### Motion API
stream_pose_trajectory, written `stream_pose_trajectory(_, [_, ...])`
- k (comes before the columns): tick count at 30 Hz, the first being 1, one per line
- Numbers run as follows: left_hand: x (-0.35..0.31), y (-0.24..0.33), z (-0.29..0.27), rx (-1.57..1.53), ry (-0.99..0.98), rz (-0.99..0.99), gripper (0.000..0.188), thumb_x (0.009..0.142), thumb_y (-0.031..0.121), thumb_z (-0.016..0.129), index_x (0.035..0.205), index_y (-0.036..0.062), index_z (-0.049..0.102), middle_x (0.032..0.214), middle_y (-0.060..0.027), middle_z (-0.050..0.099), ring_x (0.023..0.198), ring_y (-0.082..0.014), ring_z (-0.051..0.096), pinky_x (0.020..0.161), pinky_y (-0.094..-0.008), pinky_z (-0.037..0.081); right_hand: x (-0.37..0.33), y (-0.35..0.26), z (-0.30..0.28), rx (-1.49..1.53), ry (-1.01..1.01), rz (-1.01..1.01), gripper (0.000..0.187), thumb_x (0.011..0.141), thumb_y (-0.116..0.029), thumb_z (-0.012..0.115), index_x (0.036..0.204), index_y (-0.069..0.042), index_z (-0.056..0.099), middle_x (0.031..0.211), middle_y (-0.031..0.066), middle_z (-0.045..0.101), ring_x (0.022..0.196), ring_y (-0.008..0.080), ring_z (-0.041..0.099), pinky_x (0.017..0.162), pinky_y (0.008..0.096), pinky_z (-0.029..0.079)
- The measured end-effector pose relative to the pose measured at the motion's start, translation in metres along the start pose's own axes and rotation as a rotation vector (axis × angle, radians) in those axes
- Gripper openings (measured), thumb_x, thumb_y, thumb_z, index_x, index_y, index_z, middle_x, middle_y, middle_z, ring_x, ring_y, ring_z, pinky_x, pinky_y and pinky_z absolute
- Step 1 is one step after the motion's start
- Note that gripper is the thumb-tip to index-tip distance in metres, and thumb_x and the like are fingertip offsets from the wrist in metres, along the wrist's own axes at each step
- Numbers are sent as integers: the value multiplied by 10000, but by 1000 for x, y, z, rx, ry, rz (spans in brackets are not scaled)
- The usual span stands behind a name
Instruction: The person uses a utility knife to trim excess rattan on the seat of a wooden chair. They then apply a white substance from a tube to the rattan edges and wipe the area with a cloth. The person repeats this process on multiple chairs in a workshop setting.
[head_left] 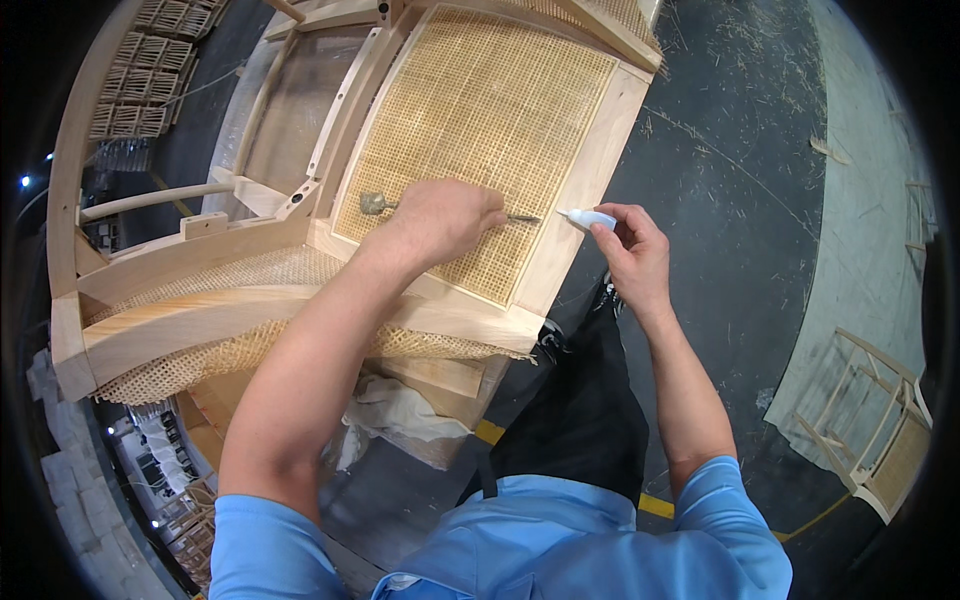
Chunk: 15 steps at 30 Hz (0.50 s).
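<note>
My left hand (447, 220) is closed around a slim hand tool (373, 204). Its worn, knobbed handle end sticks out on the left and its thin metal tip points right, over the lower right part of a woven cane panel (490, 110). The cane sits inside a pale wooden chair frame (603, 150). Pinched in my right hand (637, 258) is a small white glue bottle (593, 219). Its narrow nozzle points left toward the seam between the cane and the wooden rail, close to the tool's tip. Whether the nozzle touches the wood I cannot tell.
Loose cane webbing (190, 362) hangs from the frame's near edge. Below lies a white cloth (405, 410). Cane scraps litter the dark floor (720, 130) on the right. Another chair frame (862, 425) stands at far right, and stacked wooden parts (145, 80) at far left.
</note>
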<state>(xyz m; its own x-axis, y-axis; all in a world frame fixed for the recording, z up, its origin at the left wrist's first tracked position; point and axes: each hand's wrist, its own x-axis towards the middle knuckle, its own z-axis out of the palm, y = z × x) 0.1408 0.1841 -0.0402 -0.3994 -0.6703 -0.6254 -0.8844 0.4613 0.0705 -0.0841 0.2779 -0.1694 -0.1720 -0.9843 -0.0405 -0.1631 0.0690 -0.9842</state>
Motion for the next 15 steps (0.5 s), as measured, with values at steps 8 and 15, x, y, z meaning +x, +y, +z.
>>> stream_pose_trajectory(8, [0, 3, -10, -17, 12, 3, 316, 1049, 365, 508, 1114, 133, 712, 1002, -111, 746, 986, -335, 709, 853, -494, 555, -34, -9, 0, 23, -171, 18, 190, 885, -82, 742, 1055, 1, 722, 883, 36, 652, 701, 97, 564, 650, 254, 477])
stream_pose_trajectory(15, [0, 1, -6, -39, 105, 51, 303, 1044, 366, 532, 1056, 116, 703, 900, -122, 733, 873, -338, 701, 782, -488, 545, -48, -15, 6, -42, -259, -36, 180, 886, -79, 744, 1050, -9, 721, 874, 35, 640, 675, 91, 551, 610, 251, 452])
